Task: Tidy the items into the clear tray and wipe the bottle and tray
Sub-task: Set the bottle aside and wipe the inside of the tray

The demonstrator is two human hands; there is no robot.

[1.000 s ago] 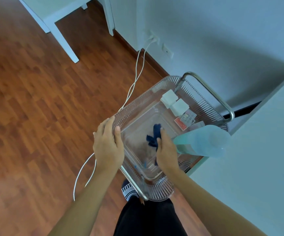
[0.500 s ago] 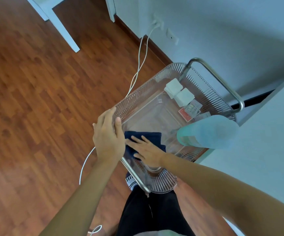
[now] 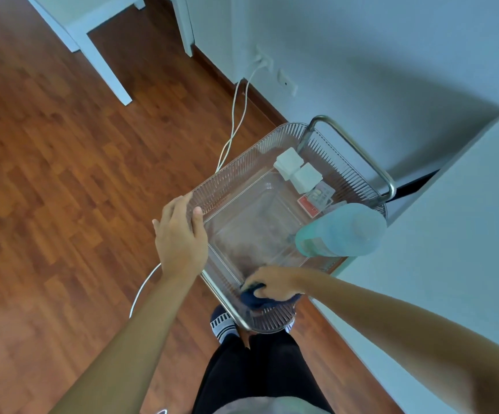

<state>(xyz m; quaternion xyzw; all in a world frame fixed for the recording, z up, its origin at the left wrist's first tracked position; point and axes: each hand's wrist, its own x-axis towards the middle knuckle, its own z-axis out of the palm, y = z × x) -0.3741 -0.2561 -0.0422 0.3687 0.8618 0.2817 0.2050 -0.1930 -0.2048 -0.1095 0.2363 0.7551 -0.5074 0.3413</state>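
Clear ribbed plastic forms the tray point(image 3: 242, 162), which sits on a metal-framed cart point(image 3: 359, 150) in front of me, close to the pale wall point(image 3: 362, 55). My right hand point(image 3: 275, 286) is at the tray's near end, its grip closed around a bunched dark blue cloth point(image 3: 252, 298) that presses against the inside of the near rim. My left hand point(image 3: 181, 237) rests over the tray's left corner, fingers point(image 3: 197, 215) curled over the rim, its grip holding the tray's edge.

A pale green translucent bottle point(image 3: 341, 230) stands at the right side of the tray, seen from above so its wide top fills most of what shows. At the far end lie two white square boxes point(image 3: 297, 170), touching each other, and just beside them a small red and clear packet point(image 3: 317, 200). The middle of the tray floor is bare.

Beyond the cart, two white cables point(image 3: 236, 115) run from a wall socket point(image 3: 264, 61) down across the reddish wooden floor point(image 3: 48, 174), passing behind the tray's left side. A white furniture leg point(image 3: 104, 64) stands on the floor at the upper left. Below the tray I see my dark trousers point(image 3: 257, 369) and a striped sock point(image 3: 223, 325).
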